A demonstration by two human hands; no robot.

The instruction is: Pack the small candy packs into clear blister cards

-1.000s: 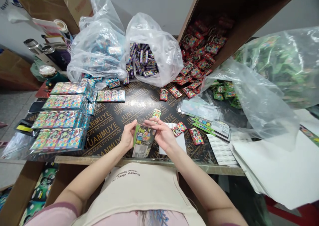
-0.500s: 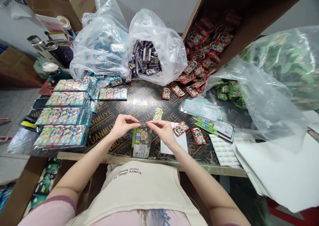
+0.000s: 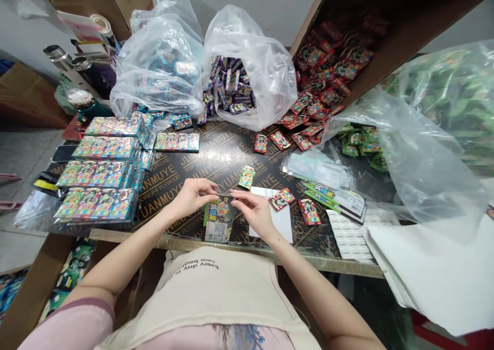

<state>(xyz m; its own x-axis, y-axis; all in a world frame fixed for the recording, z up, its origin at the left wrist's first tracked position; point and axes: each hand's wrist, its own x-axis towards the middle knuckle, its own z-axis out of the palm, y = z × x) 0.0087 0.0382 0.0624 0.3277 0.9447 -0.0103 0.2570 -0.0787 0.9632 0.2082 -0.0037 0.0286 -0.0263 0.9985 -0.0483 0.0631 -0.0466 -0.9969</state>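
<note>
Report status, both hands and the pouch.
Left hand, right hand: at top edge of printed pouch, grip unclear. Green packet just beyond. Red packet beside right hand.

Black table [image 3: 185,172] with gold lettering. Cream apron [image 3: 219,293] with dark print, over a pink shirt [image 3: 73,324] with mauve sleeve trim. Packets in purple [image 3: 233,85], red [image 3: 316,103] and green [image 3: 358,141], dotted with multicoloured circles. Bag [image 3: 218,219] printed black and green with a pale label patch. Plain white paper [image 3: 432,267]. Brown carton [image 3: 409,20]. Black pouch [image 3: 50,185] striped yellow. Grey wall [image 3: 254,0].
</note>
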